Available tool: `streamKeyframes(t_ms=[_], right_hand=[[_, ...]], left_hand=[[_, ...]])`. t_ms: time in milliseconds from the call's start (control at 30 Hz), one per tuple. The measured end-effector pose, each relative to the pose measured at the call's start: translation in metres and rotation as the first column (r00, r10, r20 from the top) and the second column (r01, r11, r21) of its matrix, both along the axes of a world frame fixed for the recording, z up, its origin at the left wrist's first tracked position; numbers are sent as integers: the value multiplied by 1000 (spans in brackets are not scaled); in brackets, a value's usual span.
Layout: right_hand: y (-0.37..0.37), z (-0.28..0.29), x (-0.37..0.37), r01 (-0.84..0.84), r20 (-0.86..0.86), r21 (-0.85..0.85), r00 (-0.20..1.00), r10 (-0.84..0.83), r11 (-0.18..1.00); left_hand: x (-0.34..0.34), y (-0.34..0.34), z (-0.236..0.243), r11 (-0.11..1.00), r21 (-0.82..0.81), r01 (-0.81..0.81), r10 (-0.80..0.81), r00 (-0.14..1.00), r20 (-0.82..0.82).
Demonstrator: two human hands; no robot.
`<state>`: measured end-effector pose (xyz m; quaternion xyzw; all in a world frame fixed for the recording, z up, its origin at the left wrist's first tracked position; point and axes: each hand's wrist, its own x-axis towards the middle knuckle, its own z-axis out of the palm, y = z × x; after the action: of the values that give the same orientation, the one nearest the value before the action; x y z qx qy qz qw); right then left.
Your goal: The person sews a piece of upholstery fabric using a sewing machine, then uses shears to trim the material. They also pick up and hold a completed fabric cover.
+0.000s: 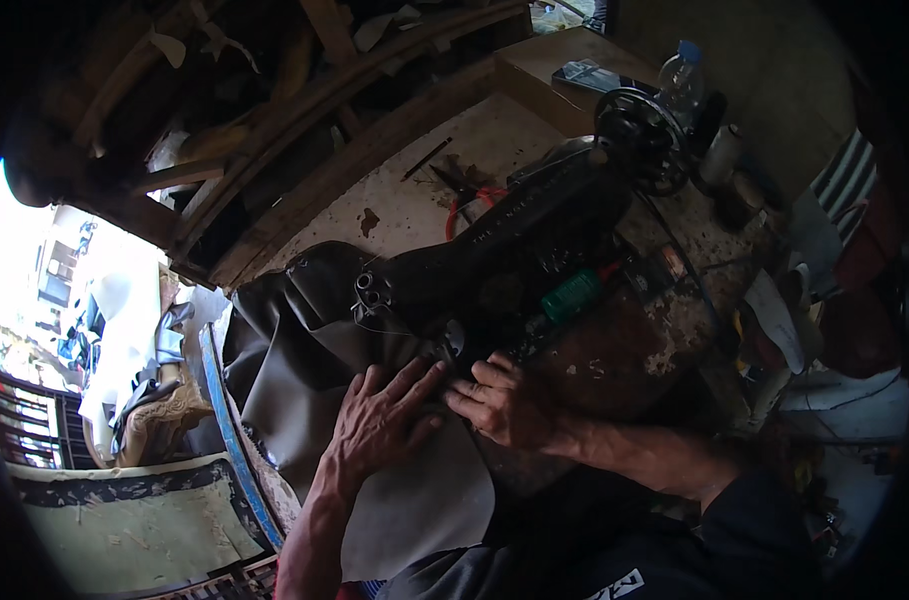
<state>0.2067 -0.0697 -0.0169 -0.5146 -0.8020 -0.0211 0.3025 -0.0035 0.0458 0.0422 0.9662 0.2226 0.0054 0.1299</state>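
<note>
Grey-brown sheet (pixel 419 515) lay centre-left to lower centre of frame, long axis sloping down rightward. Left hand (pixel 379 420), nearer, rested flat atop sheet, fingers slightly spread. Right hand (pixel 504 405) curled near sheet's right edge; grip not discernible. Sewing machine (pixel 544 215) stood just above both.

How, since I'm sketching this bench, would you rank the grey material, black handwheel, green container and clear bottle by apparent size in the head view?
1. Grey material
2. Black handwheel
3. Green container and clear bottle, unranked: they look too alike, and the bottle seems farther from the camera.
</note>
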Motion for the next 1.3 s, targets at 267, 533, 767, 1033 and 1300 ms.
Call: streamKeyframes(t_ms=[267, 533, 767, 1033, 1300], right_hand=[[3, -11, -2, -12, -142, -37, 990, 7, 999], [1, 0, -2, 60, -111, -79, 991, -68, 995], [7, -5, 3, 106, -168, -30, 980, -109, 994], [10, 5, 6, 126, -137, -66, 981, -134, 990], [11, 7, 2, 235, -139, -90, 959, -246, 968]], left_hand=[[-5, 4, -11, 995, 77, 67, -61, 995, -83], [0, -5, -16, 989, 145, -3, 15, 996, -84], [13, -15, -15, 976, 178, -126, 138, 989, -56], [18, -18, -16, 967, 171, -187, 197, 979, -44], [26, -26, -14, 947, 193, -257, 265, 964, -16]])
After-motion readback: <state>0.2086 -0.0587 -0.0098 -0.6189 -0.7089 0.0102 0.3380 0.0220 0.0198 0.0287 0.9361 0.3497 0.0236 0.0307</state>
